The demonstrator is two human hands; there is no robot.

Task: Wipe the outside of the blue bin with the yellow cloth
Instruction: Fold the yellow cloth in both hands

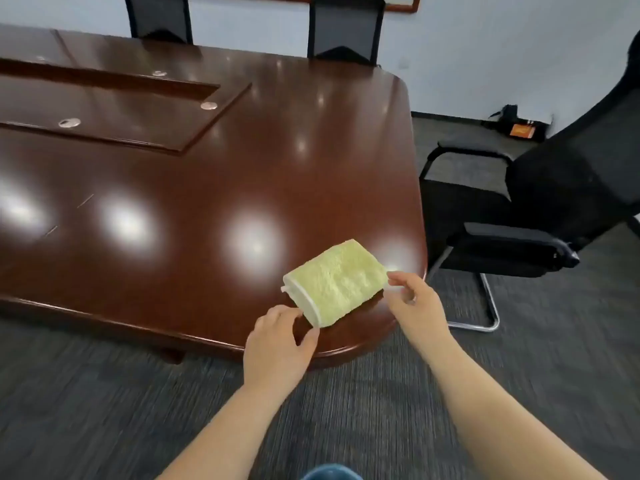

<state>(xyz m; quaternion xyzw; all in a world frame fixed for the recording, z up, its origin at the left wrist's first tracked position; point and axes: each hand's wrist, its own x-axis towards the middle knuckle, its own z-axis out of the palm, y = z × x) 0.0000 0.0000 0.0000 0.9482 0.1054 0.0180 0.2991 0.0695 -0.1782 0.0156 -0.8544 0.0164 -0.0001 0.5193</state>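
A folded yellow cloth with a white edge is held just above the near right corner of the table. My left hand pinches its near left corner between thumb and fingers. My right hand pinches its right corner. Only a sliver of the blue bin shows at the bottom edge of the view, between my forearms, low down on the floor side.
The glossy dark wooden conference table fills the left and middle, with a raised centre panel. A black office chair stands to the right of the table corner. Two more chairs stand at the far side. Grey carpet lies below.
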